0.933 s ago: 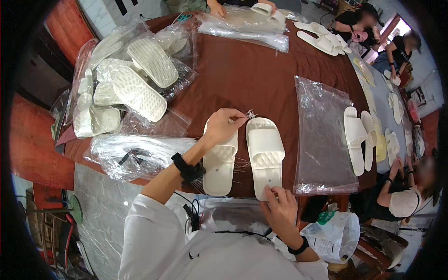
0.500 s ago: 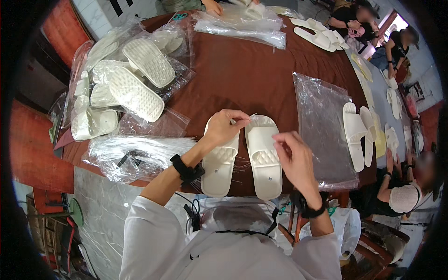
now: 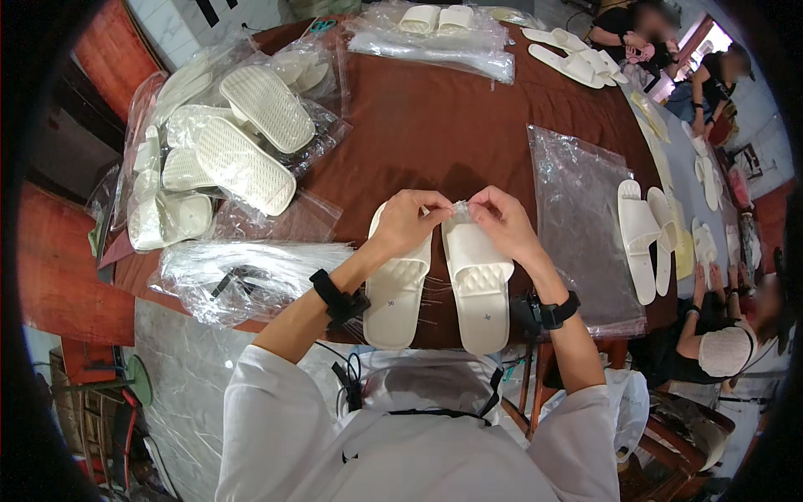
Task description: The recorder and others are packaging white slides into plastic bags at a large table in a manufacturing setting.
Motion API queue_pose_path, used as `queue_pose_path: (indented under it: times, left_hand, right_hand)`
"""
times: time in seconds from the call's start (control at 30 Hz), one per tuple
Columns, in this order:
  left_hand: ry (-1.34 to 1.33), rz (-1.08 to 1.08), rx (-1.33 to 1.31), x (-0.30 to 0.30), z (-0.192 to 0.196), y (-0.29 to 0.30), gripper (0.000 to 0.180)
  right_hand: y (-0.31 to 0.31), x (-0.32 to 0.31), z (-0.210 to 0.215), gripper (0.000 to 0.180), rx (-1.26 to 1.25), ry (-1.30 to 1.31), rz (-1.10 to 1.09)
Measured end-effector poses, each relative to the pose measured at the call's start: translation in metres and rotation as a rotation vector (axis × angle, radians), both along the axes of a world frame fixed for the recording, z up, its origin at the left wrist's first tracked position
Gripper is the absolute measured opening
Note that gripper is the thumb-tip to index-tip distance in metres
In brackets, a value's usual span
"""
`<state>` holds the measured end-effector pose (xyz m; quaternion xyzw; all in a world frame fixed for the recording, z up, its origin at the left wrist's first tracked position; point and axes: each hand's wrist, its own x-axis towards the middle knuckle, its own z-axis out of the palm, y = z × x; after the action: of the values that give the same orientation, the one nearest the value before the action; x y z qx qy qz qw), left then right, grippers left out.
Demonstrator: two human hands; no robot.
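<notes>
A pair of white slippers lies side by side near the table's front edge, toes pointing away: the left slipper (image 3: 393, 305) and the right slipper (image 3: 483, 318). At the toe end of the right one, my left hand (image 3: 405, 221) and my right hand (image 3: 507, 226) meet with fingertips pinched. Between them is a small whitish, see-through piece (image 3: 460, 207); its exact kind is too small to tell. My left hand and forearm cover part of the left slipper's toe and strap. Thin clear strands (image 3: 433, 293) lie on the cloth between the slippers.
Bagged white slippers (image 3: 247, 167) are heaped at the left, with a bundle of clear strands (image 3: 251, 272) in front. A flat clear bag (image 3: 577, 234) and another slipper pair (image 3: 640, 243) lie at right. Plastic bags (image 3: 427, 58) bearing slippers lie far back. Other people work at right.
My right hand has moved up from beside the right slipper to its toe and now pinches beside my left hand. At the far edge, another person's hands have left, leaving slippers on the bags.
</notes>
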<state>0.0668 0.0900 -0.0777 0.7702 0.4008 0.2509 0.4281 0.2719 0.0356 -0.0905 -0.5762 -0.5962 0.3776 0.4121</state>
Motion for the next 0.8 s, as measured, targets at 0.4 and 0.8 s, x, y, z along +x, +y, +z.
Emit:
queue_pose_path:
  times: [0.4,0.8]
  left_hand:
    - [0.005,-0.051,0.115,0.003,-0.008,0.006,0.012]
    - [-0.018,-0.04,-0.003,0.0,-0.002,0.003,0.017]
  right_hand:
    - [0.001,-0.009,-0.001,0.015,0.0,-0.071,0.018]
    - [-0.009,-0.008,0.004,0.015,0.039,-0.1,-0.038]
